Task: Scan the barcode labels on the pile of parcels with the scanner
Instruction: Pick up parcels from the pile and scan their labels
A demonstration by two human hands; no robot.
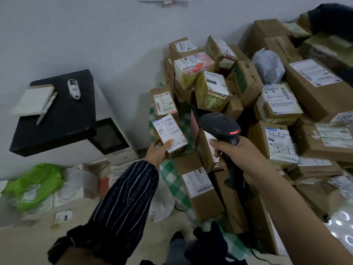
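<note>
Your left hand (157, 152) grips a small brown cardboard parcel (170, 133), white barcode label up, beside the pile of brown cardboard parcels (248, 104). Your right hand (232, 152) is curled around the black handheld scanner (222, 127), red light lit.

Cardboard parcels (202, 190) — matt (paper labels); scanner (219, 124) black plastic.

scanner (221, 125) beside held parcel (170, 133)
</note>
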